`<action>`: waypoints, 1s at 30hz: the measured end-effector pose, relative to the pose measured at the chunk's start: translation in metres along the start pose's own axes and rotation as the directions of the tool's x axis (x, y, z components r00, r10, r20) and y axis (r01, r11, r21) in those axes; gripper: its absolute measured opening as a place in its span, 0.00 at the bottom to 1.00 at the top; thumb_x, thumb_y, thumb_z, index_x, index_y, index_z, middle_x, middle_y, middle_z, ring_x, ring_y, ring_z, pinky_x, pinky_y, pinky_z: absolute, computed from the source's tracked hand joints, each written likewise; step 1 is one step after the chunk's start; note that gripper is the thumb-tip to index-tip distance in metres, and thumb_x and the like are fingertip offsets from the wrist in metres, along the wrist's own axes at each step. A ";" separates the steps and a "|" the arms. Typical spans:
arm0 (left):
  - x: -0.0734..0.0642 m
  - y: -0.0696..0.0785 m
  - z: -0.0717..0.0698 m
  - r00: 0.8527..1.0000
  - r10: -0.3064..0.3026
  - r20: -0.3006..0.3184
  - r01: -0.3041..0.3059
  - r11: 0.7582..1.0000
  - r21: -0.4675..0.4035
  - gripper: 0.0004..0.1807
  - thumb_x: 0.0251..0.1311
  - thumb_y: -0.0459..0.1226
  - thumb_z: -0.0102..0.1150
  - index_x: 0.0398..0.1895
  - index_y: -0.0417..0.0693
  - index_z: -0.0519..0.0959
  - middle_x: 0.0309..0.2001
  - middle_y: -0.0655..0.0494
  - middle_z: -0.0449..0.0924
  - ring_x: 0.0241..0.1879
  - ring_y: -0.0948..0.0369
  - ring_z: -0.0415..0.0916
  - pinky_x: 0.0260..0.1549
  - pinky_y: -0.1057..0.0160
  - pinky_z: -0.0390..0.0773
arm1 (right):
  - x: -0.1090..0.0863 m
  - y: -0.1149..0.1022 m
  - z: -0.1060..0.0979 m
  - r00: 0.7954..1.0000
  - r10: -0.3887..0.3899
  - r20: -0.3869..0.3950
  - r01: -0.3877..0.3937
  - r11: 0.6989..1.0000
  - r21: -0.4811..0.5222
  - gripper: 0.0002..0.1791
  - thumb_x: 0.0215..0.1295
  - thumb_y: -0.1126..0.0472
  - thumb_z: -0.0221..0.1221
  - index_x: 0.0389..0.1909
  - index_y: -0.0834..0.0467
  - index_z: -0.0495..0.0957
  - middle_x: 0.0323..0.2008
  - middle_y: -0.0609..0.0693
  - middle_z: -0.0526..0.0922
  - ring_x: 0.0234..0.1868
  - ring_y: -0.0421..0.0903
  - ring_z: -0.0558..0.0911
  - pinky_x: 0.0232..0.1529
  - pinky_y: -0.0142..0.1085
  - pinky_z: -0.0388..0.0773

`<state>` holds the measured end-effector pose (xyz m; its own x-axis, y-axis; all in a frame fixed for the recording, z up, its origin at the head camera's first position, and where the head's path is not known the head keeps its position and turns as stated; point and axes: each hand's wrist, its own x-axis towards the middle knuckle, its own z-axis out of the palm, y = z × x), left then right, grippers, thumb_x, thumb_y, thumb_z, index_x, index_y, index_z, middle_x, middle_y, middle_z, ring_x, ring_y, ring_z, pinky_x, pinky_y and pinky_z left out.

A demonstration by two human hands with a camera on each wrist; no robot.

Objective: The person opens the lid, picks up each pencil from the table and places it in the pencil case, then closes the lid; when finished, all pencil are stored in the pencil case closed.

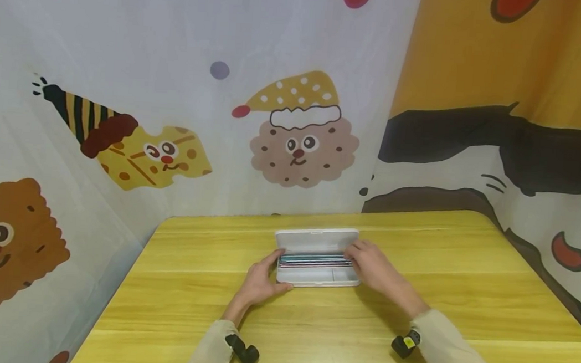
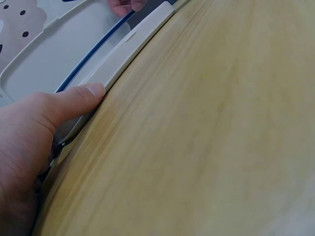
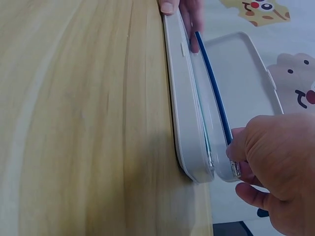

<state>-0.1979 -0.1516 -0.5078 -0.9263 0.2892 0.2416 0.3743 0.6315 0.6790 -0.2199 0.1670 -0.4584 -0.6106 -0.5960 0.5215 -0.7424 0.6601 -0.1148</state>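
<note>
A white pencil case lies on the table with its lid raised at the back. Several pencils in dark and teal colours lie lengthwise inside it. My left hand grips the case's left end, the thumb on the front wall and the fingers at the back corner. At the right end, my right hand pinches a dark blue pencil near its silver-banded end. In the right wrist view this pencil shows above the case's front wall, its far end close to the left fingers.
The yellow wood-grain table extends around the case. A small divider splits the case's front part. Behind the table hangs a curtain with cartoon figures. Each wrist wears a black camera.
</note>
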 end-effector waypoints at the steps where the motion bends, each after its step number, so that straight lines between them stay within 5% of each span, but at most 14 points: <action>1: 0.000 0.000 0.000 1.000 0.002 -0.001 -0.002 1.000 -0.003 0.49 0.45 0.48 0.80 0.73 0.49 0.66 0.69 0.46 0.70 0.68 0.48 0.65 0.65 0.46 0.66 | 0.000 -0.001 0.000 1.000 -0.001 0.001 0.001 1.000 -0.003 0.12 0.49 0.79 0.66 0.33 0.62 0.81 0.34 0.53 0.80 0.35 0.52 0.78 0.38 0.45 0.81; 30: 0.000 0.002 0.000 0.999 -0.030 0.019 0.030 1.000 -0.004 0.50 0.46 0.48 0.79 0.73 0.50 0.66 0.69 0.47 0.69 0.68 0.49 0.64 0.66 0.49 0.65 | 0.007 -0.007 0.014 1.000 0.009 0.024 -0.008 1.000 -0.018 0.13 0.48 0.78 0.67 0.32 0.61 0.81 0.35 0.54 0.81 0.39 0.54 0.79 0.43 0.47 0.80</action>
<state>-0.1973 -0.1502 -0.5062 -0.9360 0.2837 0.2083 0.3464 0.6373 0.6884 -0.2233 0.1520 -0.4657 -0.6234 -0.6011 0.5001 -0.7322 0.6731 -0.1036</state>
